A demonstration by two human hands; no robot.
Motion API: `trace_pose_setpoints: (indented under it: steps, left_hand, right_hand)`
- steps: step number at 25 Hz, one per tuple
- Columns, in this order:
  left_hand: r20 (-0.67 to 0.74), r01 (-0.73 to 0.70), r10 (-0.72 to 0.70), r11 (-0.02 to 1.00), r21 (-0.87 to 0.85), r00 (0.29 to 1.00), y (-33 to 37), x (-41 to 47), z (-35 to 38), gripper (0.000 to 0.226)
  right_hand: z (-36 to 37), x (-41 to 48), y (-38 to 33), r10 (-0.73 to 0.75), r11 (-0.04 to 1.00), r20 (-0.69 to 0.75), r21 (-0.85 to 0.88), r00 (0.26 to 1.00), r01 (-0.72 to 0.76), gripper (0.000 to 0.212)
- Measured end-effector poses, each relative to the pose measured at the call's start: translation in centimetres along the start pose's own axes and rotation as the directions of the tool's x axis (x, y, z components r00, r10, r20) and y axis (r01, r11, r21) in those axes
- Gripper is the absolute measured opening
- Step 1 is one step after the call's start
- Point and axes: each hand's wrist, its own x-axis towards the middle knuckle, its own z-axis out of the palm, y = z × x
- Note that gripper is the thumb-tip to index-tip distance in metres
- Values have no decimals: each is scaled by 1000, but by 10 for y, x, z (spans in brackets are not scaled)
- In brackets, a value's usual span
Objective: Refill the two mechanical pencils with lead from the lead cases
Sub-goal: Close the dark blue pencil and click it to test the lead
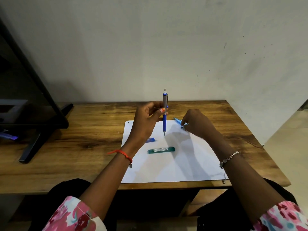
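My left hand (146, 121) holds a blue and grey mechanical pencil (164, 112) upright, tip down, above the white paper sheet (183, 164). My right hand (197, 124) rests on the sheet's far right corner, fingertips on a light blue mechanical pencil (179, 122) that lies there, partly hidden by the fingers. A green lead case (161, 150) lies flat in the middle of the sheet. A blue lead case (150, 140) lies just behind it, half covered by my left wrist.
The sheet lies on a wooden table (83, 139) against a pale wall. A black monitor stand (38, 127) occupies the table's left side. The table's right edge drops off beyond my right arm.
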Motion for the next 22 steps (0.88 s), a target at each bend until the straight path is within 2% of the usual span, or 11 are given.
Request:
trace_pose_setpoints:
  steps: [7, 11, 13, 14, 15, 17, 18, 19, 20, 22]
  left_hand:
    - [-1, 7, -7, 1000, 14, 1000, 1, -1, 0, 15]
    - [-2, 4, -4, 1000, 14, 1000, 1, -1, 1, 16]
    - [-4, 0, 0, 1000, 29, 1000, 1, -2, 1, 17]
    - [-5, -2, 2, 999, 35, 1000, 1, -2, 1, 18]
    - [-6, -5, 6, 999, 40, 1000, 2, -2, 1, 20]
    - [3, -5, 5, 999, 44, 1000, 4, -2, 1, 21]
    - [13, 0, 0, 999, 39, 1000, 4, -2, 1, 21]
    - [24, 6, -7, 999, 35, 1000, 5, -2, 2, 21]
    - [32, 13, -14, 999, 38, 999, 5, -2, 3, 19]
    - [38, 22, -25, 998, 62, 999, 5, -3, 4, 15]
  right_hand:
    - [6, 6, 0, 57, 997, 60, 47, 997, -60, 20]
    - [9, 4, -3, 36, 999, 83, 25, 996, -38, 21]
    - [1, -1, -11, -12, 987, 28, 158, 1000, 7, 16]
    - [-7, -5, -18, -21, 950, -52, 311, 998, 36, 12]
    - [-18, -9, -24, 9, 860, -154, 505, 988, 71, 10]
    - [-43, -16, -35, 115, 511, -300, 835, 947, 203, 10]
    - [-53, -18, -38, 142, 347, -342, 896, 929, 277, 12]
    - [-59, -18, -42, 158, 246, -374, 911, 914, 330, 12]
    - [-64, -20, -46, 164, 202, -397, 910, 903, 363, 12]
    - [-68, -22, -55, 160, 229, -436, 889, 885, 397, 13]
